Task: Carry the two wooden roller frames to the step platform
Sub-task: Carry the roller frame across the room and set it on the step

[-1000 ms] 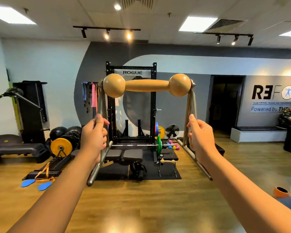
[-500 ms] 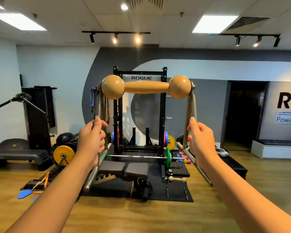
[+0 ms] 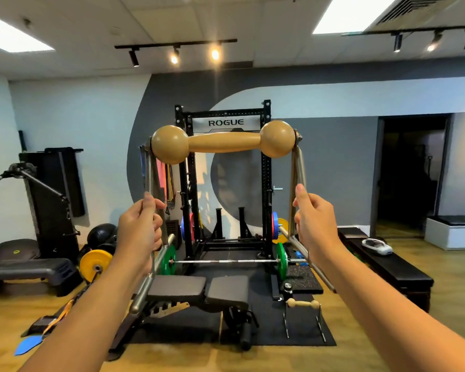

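Note:
I hold one wooden roller frame [image 3: 223, 142] up in front of me, its tan dumbbell-shaped roller on top and metal legs hanging down. My left hand [image 3: 138, 232] grips the left leg and my right hand [image 3: 314, 224] grips the right leg. A second, smaller-looking roller frame [image 3: 302, 304] stands on the black mat beyond the bench, right of centre. A dark step platform [image 3: 30, 269] sits on the floor at the far left.
A black squat rack [image 3: 223, 122] with a loaded barbell [image 3: 226, 261] and an adjustable bench [image 3: 196, 289] stand straight ahead. A yellow plate [image 3: 96, 263] lies near the step. A long black bench [image 3: 387, 261] runs along the right.
The view has swung left and closer to the rack, so the doorway and wall sign slid right. My hands keep the same grip on the raised frame.

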A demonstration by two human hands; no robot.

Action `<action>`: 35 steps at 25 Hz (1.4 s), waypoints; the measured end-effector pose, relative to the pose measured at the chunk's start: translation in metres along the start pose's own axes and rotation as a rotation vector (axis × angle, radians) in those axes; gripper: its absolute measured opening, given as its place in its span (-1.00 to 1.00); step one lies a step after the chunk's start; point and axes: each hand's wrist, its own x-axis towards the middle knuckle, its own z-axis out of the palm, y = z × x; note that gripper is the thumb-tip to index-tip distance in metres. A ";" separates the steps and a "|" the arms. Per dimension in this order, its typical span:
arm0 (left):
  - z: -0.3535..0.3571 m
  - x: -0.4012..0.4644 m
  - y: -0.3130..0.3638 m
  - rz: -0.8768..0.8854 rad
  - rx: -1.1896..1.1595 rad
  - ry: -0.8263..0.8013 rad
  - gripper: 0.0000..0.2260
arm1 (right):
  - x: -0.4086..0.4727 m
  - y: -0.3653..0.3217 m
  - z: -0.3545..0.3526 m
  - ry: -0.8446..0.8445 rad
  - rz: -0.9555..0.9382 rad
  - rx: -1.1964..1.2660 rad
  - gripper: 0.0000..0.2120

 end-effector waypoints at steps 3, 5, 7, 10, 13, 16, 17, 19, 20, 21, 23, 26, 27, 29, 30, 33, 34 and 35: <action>0.014 0.038 -0.025 -0.005 0.022 0.022 -0.62 | 0.043 0.031 0.021 -0.019 0.011 0.013 -0.57; 0.023 0.064 -0.046 0.003 0.029 0.055 -0.61 | 0.079 0.058 0.038 -0.040 0.009 0.044 -0.55; 0.031 0.093 -0.064 0.016 0.037 0.100 -0.61 | 0.119 0.086 0.058 -0.084 0.000 0.065 -0.52; 0.032 0.137 -0.084 0.032 0.064 0.197 -0.61 | 0.173 0.118 0.098 -0.177 0.007 0.119 -0.54; 0.025 0.173 -0.101 0.029 0.097 0.286 -0.60 | 0.213 0.145 0.144 -0.245 -0.003 0.139 -0.54; 0.006 0.206 -0.123 0.049 0.153 0.352 -0.59 | 0.238 0.177 0.198 -0.322 0.011 0.178 -0.55; -0.002 0.217 -0.132 0.057 0.174 0.366 -0.59 | 0.244 0.189 0.216 -0.344 0.017 0.189 -0.54; -0.020 0.235 -0.150 0.058 0.201 0.374 -0.60 | 0.252 0.214 0.251 -0.377 0.029 0.217 -0.53; -0.033 0.245 -0.160 0.059 0.203 0.386 -0.60 | 0.256 0.229 0.274 -0.394 0.028 0.233 -0.54; -0.048 0.257 -0.171 0.064 0.201 0.408 -0.61 | 0.260 0.245 0.300 -0.411 0.029 0.245 -0.54; -0.079 0.286 -0.195 0.089 0.203 0.459 -0.59 | 0.269 0.276 0.358 -0.455 0.031 0.250 -0.54; -0.123 0.338 -0.226 0.122 0.244 0.520 -0.59 | 0.288 0.311 0.449 -0.506 0.046 0.294 -0.56; -0.134 0.352 -0.234 0.110 0.256 0.555 -0.60 | 0.294 0.320 0.475 -0.533 0.058 0.307 -0.56; -0.164 0.381 -0.246 0.099 0.279 0.600 -0.60 | 0.300 0.337 0.532 -0.583 0.076 0.332 -0.57; -0.180 0.398 -0.251 0.100 0.295 0.610 -0.60 | 0.303 0.345 0.562 -0.603 0.092 0.350 -0.58; -0.227 0.448 -0.267 0.094 0.365 0.657 -0.60 | 0.315 0.370 0.646 -0.646 0.113 0.383 -0.60; -0.240 0.464 -0.274 0.090 0.374 0.680 -0.60 | 0.319 0.377 0.674 -0.666 0.116 0.393 -0.59; -0.252 0.479 -0.279 0.087 0.363 0.702 -0.61 | 0.322 0.384 0.698 -0.687 0.115 0.401 -0.57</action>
